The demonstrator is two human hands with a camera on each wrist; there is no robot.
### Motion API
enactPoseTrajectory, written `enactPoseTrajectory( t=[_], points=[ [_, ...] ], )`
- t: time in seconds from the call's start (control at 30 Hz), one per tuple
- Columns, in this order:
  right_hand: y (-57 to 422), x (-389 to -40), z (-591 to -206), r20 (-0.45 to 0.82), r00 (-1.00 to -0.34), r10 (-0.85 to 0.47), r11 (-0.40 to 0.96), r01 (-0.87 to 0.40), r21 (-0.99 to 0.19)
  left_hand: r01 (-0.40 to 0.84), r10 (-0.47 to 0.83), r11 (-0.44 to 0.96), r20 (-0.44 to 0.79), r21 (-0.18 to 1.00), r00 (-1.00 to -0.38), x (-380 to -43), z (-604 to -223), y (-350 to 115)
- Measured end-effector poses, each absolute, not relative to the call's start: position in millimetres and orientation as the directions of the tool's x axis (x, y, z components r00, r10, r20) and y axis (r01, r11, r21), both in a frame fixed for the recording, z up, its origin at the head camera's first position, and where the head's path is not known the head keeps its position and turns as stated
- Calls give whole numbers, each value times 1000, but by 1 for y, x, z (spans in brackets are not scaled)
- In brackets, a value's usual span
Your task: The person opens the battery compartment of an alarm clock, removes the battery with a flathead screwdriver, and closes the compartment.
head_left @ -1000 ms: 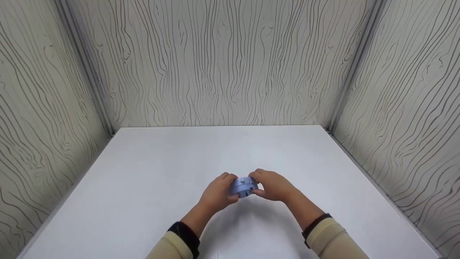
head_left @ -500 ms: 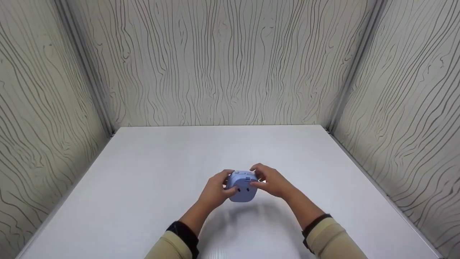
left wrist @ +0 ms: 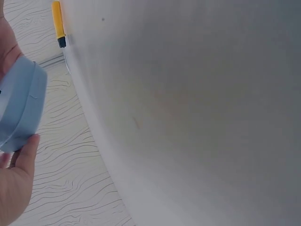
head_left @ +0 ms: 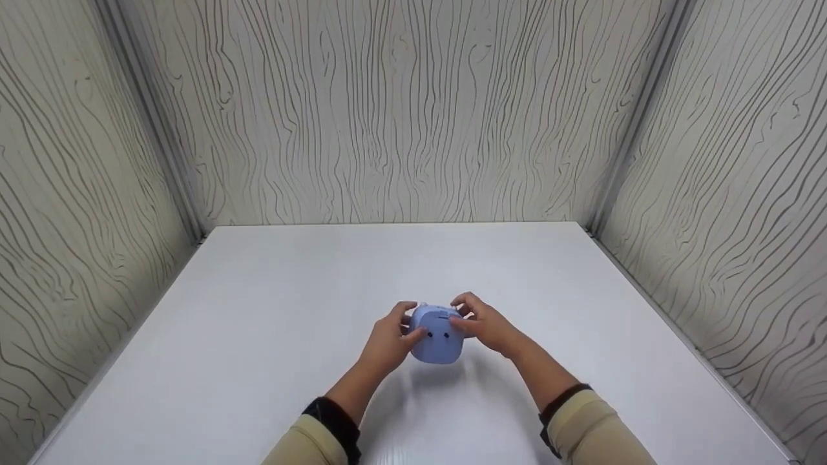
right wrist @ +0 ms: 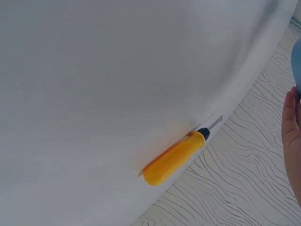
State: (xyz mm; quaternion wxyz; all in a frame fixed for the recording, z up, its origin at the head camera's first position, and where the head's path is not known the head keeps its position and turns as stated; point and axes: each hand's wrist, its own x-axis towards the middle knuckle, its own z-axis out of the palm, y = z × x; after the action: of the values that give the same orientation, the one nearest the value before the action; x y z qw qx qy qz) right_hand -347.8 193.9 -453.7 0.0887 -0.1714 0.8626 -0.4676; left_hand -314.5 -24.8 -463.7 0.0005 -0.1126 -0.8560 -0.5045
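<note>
A light blue rounded case (head_left: 437, 349) hangs over the white table in the head view, its broad face with two dark spots turned toward me. My left hand (head_left: 389, 340) holds its left side, thumb on the face beside one spot and fingers behind. My right hand (head_left: 490, 328) grips the upper right corner, its thumb beside a small slot near the top edge. In the left wrist view the case (left wrist: 21, 101) shows its side, with a seam running round it. Only a sliver of the case (right wrist: 297, 66) enters the right wrist view.
A screwdriver with a yellow handle (right wrist: 171, 160) lies on the table in the right wrist view; part of the screwdriver (left wrist: 58, 21) also shows in the left wrist view. Wood-grain patterned panels (head_left: 400, 116) stand around the white table (head_left: 291, 290).
The case has tilted from nearly edge-on until its broad face with the two spots shows fully. Both thumbs have shifted onto that face, and the right hand has risen slightly.
</note>
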Motion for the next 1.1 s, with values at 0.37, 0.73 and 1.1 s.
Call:
enactPoseTrajectory(
  t=[0.37, 0.73, 1.1],
  points=[
    [189, -346, -461, -68, -935, -349, 445, -101, -890, 171, 189, 506, 84, 845, -978, -311, -466, -18],
    [186, -344, -468, -99, -949, -299, 470, -56, -881, 154, 222, 683, -1, 714, -975, -304, -470, -13],
    [180, -345, -472, -125, -958, -257, 505, -23, -863, 145, 219, 720, -25, 679, -975, -306, -471, -10]
  ],
)
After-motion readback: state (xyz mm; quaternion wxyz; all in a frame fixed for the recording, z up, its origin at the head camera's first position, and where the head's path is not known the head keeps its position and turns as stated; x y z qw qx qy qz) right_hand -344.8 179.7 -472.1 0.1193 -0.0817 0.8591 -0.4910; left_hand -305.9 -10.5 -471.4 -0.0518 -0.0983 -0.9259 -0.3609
